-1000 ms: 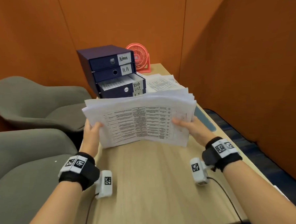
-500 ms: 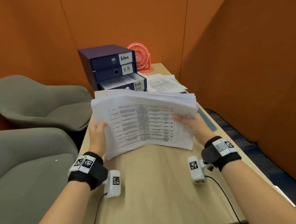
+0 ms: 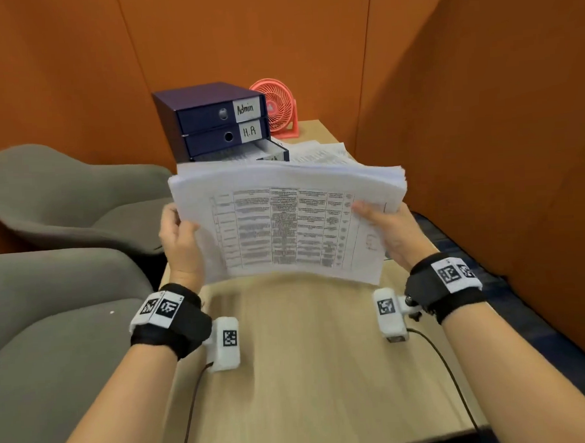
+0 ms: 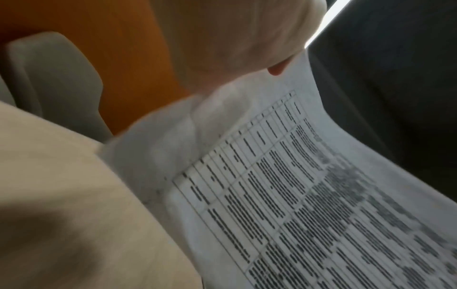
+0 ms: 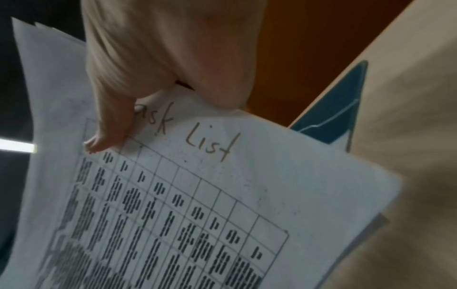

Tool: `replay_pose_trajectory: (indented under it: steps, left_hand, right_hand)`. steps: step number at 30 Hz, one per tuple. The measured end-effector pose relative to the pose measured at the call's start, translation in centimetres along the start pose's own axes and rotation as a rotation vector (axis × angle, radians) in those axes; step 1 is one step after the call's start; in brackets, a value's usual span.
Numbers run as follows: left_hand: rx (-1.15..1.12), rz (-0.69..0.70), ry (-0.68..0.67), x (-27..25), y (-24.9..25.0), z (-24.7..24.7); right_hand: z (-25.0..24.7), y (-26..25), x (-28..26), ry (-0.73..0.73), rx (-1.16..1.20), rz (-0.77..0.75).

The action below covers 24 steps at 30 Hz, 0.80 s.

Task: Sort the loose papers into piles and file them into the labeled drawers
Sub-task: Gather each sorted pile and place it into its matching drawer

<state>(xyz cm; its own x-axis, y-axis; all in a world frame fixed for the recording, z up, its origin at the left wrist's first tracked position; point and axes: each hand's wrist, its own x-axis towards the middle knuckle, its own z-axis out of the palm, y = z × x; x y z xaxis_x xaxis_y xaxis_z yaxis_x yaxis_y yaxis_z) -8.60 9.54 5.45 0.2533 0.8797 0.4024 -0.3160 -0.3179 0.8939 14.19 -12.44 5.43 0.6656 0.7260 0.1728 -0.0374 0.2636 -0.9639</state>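
- The left hand (image 3: 180,240) and the right hand (image 3: 391,231) both grip the stack of papers (image 3: 284,221) by its side edges.
- The stack is held above the table (image 3: 309,373), in front of the drawer unit (image 3: 218,120).

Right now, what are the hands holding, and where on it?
Both hold one thick stack of white printed papers: the left hand grips its left edge, the right hand its right edge, thumb on top.

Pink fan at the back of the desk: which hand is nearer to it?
Right. The right hand grips the paper stack's right edge, below and slightly right of the pink fan. The left hand grips the left edge, farther across.
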Motion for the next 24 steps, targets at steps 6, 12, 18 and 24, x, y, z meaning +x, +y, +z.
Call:
replay_pose_trajectory:
  steps: [6,12,18,24]
  left_hand:
    - [0.191,-0.331,0.015,-1.1,-1.5,0.4]
    - [0.879,0.547,-0.308,1.0,4.7,3.1]
    - [0.748,0.521,-0.655,3.3,8.9,6.4]
    - [0.266,0.122,-0.41,3.9,7.8,5.1]
  right_hand:
    - [-0.9,1.8,-0.7,-0.098,-0.225,0.106]
    - [0.0,-2.6,0.5,-0.089,-0.438,-0.02]
    - [2.5,-9.9,2.4,-0.072,-0.748,-0.323]
    - [0.7,-8.8,2.0,0.171,-0.39,-0.031]
